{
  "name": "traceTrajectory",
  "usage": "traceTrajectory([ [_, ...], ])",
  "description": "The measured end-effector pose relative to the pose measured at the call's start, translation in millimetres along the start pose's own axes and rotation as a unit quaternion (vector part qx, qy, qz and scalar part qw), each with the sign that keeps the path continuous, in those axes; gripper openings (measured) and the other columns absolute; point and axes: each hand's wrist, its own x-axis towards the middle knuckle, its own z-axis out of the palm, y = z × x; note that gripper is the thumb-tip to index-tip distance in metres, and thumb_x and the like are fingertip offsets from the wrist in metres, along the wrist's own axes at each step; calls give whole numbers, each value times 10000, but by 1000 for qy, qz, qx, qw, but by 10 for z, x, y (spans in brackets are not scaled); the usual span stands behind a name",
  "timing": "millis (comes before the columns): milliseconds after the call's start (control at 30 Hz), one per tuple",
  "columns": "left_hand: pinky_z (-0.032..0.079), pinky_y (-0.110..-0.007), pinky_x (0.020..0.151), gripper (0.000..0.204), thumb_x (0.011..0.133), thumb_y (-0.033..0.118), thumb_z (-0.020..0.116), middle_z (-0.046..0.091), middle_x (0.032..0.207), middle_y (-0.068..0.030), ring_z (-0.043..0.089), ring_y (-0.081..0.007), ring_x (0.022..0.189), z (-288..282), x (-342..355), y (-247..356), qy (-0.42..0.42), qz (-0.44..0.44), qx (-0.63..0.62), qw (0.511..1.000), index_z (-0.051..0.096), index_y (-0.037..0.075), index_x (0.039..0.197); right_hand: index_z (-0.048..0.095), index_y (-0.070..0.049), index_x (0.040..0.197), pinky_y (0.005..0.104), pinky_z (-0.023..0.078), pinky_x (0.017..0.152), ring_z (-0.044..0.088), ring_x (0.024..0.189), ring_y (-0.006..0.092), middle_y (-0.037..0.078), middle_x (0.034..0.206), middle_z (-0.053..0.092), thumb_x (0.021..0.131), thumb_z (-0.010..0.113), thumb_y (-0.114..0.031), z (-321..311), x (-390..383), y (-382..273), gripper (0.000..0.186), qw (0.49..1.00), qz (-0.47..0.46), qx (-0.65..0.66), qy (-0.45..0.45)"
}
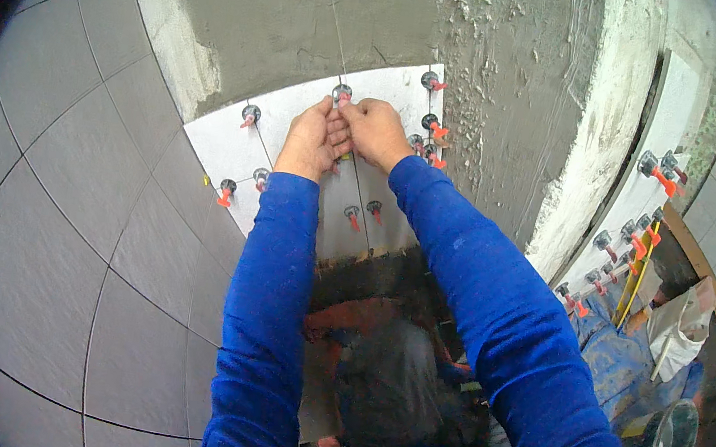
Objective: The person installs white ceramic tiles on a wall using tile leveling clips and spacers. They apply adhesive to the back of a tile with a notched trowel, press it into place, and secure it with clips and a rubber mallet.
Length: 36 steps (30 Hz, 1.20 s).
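Both of my hands meet at a tile leveler, a dark round cap with a red handle on the seam at the upper edge of white tiles. My right hand pinches the red handle between thumb and fingertips. Right beside it, my left hand has its fingers curled inward; whatever they hold is hidden. Other levelers with red handles stand along the seams: one left of my hands, one lower left, and several along the right edge. Two more, including one, sit below my hands.
Grey mortar borders the tiles above, and rough mortar lies to the right. Large grey tiles fill the left side. At right are a white strip with several levelers, a white bag and a bucket.
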Motion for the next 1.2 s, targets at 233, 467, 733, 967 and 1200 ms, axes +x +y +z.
traceTrajectory([
  [233, 491, -284, 470, 276, 1062, 295, 491, 635, 715, 21, 601, -120, 556, 42, 85, 12, 19, 31, 9, 999, 674, 104, 984, 770, -7, 877, 467, 574, 807, 744, 839, 371, 215, 845, 749, 960, 589, -340, 182, 160, 31, 388, 997, -12, 73, -3],
  [467, 380, -258, 379, 205, 1040, 201, 507, 474, 617, 64, 419, -76, 453, 129, 139, -29, 4, 28, -127, 992, 586, 92, 886, 743, 28, 856, 410, 570, 674, 737, 711, 280, 185, 760, 738, 978, 581, -311, 47, 154, -81, 395, 1000, -20, -2, -3],
  [733, 357, -234, 375, 236, 1037, 178, 432, 507, 624, 47, 372, -70, 432, 89, 252, -125, -43, 43, -185, 981, 565, 84, 865, 751, 13, 845, 438, 569, 729, 735, 752, 333, 208, 784, 736, 966, 577, -297, 108, 195, -97, 375, 999, -20, -30, 22],
  [967, 473, -348, 462, 231, 1032, 164, 436, 596, 692, -26, 525, -158, 512, 100, 445, -167, 24, 11, -211, 977, 593, 39, 918, 766, 21, 887, 526, 544, 887, 703, 939, 466, 293, 943, 722, 942, 580, -307, 114, 134, -148, 382, 998, -4, -44, 39],
  [1200, 530, -403, 617, 343, 1008, 272, 554, 661, 718, -76, 647, -273, 627, -90, 498, -243, -32, 52, -124, 990, 684, -20, 884, 762, 26, 921, 536, 534, 895, 687, 967, 486, 306, 986, 714, 951, 582, -313, 94, 131, -162, 385, 999, 11, -33, 19],
])
